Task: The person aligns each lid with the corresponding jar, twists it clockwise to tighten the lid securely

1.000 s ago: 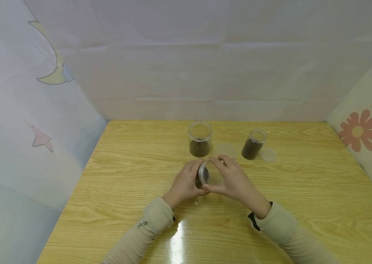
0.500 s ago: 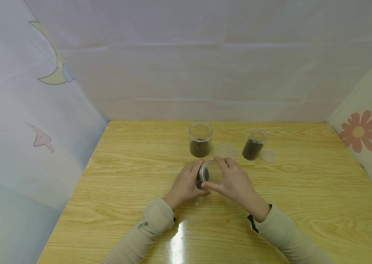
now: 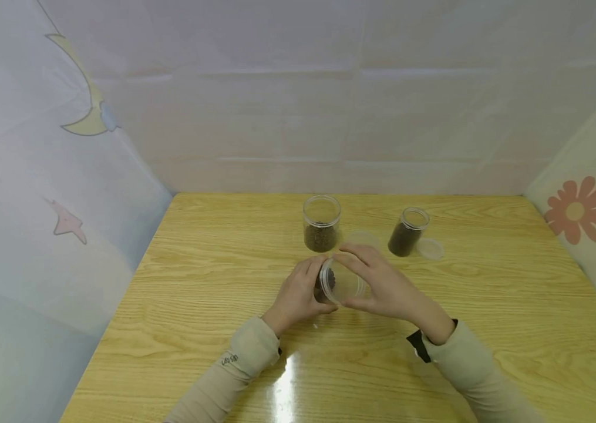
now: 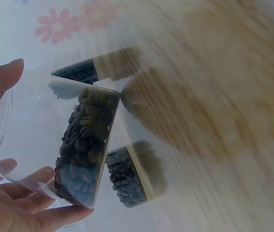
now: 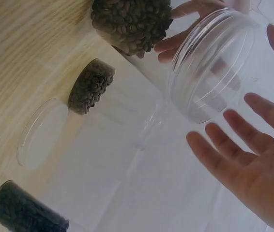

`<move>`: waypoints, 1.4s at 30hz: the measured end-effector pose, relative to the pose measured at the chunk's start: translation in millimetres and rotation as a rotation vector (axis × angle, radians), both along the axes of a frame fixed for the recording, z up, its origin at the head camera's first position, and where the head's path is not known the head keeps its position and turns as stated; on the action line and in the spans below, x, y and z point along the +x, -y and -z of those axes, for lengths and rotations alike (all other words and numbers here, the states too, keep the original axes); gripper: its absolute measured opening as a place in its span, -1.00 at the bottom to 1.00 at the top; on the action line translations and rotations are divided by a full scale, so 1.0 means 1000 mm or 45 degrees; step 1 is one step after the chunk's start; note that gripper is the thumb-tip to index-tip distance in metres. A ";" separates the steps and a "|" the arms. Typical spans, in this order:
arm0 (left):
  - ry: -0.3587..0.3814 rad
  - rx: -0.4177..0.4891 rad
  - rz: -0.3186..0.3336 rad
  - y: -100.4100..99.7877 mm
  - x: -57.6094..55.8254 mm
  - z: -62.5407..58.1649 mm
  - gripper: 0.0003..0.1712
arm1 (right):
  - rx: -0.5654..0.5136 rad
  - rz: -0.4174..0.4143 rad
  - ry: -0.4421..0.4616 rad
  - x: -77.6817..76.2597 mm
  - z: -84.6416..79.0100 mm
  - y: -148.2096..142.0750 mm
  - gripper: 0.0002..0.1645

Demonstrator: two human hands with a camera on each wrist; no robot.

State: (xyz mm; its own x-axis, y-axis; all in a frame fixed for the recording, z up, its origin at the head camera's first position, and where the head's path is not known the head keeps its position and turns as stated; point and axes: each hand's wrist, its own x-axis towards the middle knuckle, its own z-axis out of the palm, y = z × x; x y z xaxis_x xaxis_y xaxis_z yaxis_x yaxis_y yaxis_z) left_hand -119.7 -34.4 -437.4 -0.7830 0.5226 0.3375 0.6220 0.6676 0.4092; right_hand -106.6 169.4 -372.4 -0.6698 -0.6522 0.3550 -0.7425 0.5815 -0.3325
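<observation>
My left hand (image 3: 295,291) grips a clear jar (image 4: 86,145) that is partly filled with dark coffee beans. The jar is tilted, its mouth towards the right. A clear lid (image 5: 219,82) covers that mouth. Around the lid my right hand (image 3: 384,288) has its thumb and fingers spread wide; in the right wrist view a gap shows between the fingertips and the lid. In the head view, the left fingers hide part of the jar's body.
Behind the hands on the wooden table (image 3: 197,282) stands a wide lidless jar (image 3: 321,235) with coffee beans. Its neighbour is a flat clear lid (image 3: 363,237), partly covered by the right hand. Further right are a narrower lidless jar (image 3: 405,238) of dark beans and a small lid (image 3: 430,248).
My right hand has loosened from the lid, its fingers spreading, and its wrist has shifted to the right. The left hand and jar have stayed nearly still.
</observation>
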 end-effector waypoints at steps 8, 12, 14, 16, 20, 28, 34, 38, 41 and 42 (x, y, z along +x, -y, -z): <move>0.023 -0.007 0.006 0.000 0.000 -0.002 0.11 | 0.030 -0.023 0.005 -0.001 0.001 0.000 -0.08; 0.040 -0.009 -0.009 -0.001 -0.001 -0.001 0.11 | 0.034 0.029 -0.018 0.001 0.002 0.003 -0.10; 0.038 -0.008 -0.013 -0.001 -0.001 -0.001 0.10 | 0.039 0.058 -0.031 0.002 0.002 0.005 -0.11; 0.024 -0.012 -0.013 -0.001 -0.001 0.000 0.10 | 0.046 0.088 -0.047 0.002 0.003 0.007 -0.12; 0.014 -0.018 -0.010 -0.001 -0.001 0.001 0.10 | 0.069 0.153 -0.067 0.005 0.003 0.009 -0.12; 0.014 -0.020 -0.004 -0.001 -0.001 0.001 0.12 | 0.133 0.302 -0.044 0.010 0.002 0.014 -0.12; -0.008 -0.045 -0.003 -0.002 0.000 -0.001 0.12 | 0.161 0.410 -0.001 0.014 0.003 0.017 -0.11; -0.023 -0.079 -0.011 -0.003 0.000 -0.001 0.13 | 0.153 0.463 0.021 0.015 0.003 0.017 -0.09; -0.011 -0.085 -0.013 -0.003 0.000 0.000 0.13 | 0.144 0.472 0.050 0.015 0.003 0.015 -0.03; -0.006 -0.082 -0.011 -0.004 0.000 0.000 0.13 | 0.133 0.457 0.052 0.015 0.002 0.013 -0.03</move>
State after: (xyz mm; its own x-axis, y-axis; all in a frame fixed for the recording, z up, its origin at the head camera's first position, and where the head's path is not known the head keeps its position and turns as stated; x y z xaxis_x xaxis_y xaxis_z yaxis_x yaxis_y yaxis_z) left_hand -119.7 -30.8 -437.1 -0.7862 0.5364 0.3069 0.6176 0.6979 0.3626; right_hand -91.6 156.4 -374.5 -0.8744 -0.4049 0.2674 -0.4728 0.8347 -0.2825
